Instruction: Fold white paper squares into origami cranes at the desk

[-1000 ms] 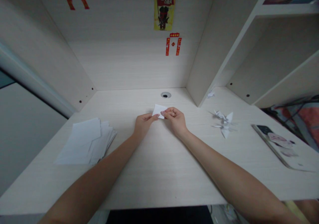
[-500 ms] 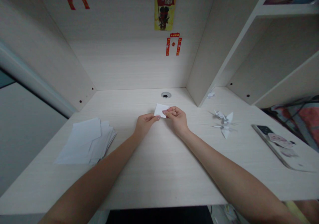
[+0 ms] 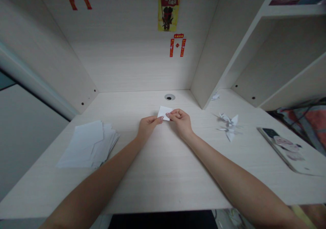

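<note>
A small, four-sided piece of white paper [image 3: 163, 111] is held between both hands near the middle of the pale, wood-grained counter [image 3: 163, 174], a little in front of the round, metal-rimmed cable hole [image 3: 169, 97]. The left hand [image 3: 147, 125] pinches its lower left corner, thumb on top; the right hand [image 3: 181, 122] grips its right side, thumb lying across the face and fingers curled. Whether the sheet rests on the surface or is lifted slightly, I cannot tell. The step in hand appears to be folding, probably lining up or pressing a crease; the next move seems to call for a steady left pinch while the right thumb keeps the edges matched, since a slip would skew the fold. To the right lie small, white, pointed folded-paper figures [image 3: 230, 122], and to the left a loose stack of flat white sheets [image 3: 86, 137]. Compared with one second ago, the piece and both hands sit slightly farther right; against half a second ago, little differs except the left thumb, which now lies slightly higher on the paper's lower edge.
</note>
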`<action>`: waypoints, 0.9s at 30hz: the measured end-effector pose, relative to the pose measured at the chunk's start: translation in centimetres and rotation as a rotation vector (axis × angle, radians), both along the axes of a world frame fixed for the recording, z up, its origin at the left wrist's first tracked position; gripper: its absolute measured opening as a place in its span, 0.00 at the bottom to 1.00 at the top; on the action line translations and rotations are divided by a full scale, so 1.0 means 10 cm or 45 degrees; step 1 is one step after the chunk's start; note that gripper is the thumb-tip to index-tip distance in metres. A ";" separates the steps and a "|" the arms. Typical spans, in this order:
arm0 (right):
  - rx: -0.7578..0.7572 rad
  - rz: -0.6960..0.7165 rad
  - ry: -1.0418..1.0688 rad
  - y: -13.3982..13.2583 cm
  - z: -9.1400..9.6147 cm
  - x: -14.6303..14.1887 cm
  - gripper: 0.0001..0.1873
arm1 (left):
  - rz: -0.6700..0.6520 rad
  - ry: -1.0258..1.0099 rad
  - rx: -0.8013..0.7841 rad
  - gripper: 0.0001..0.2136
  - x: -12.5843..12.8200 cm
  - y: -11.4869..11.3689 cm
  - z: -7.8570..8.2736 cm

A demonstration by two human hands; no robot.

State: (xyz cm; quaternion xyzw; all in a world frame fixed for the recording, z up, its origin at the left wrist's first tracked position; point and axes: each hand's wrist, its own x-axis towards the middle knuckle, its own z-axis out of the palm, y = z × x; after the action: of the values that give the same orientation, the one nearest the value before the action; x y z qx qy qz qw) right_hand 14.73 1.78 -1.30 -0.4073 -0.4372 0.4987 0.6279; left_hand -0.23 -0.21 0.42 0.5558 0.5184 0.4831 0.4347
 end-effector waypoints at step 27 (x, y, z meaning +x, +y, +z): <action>0.001 0.022 -0.054 -0.01 0.00 -0.03 0.19 | -0.061 -0.038 0.023 0.18 0.00 0.05 -0.11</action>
State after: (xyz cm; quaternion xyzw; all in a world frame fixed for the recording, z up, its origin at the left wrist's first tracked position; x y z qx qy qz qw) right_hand 14.43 1.64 -1.30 -0.4139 -0.4541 0.4951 0.6143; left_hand -0.23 0.32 -0.67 0.5647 0.4941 0.4853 0.4489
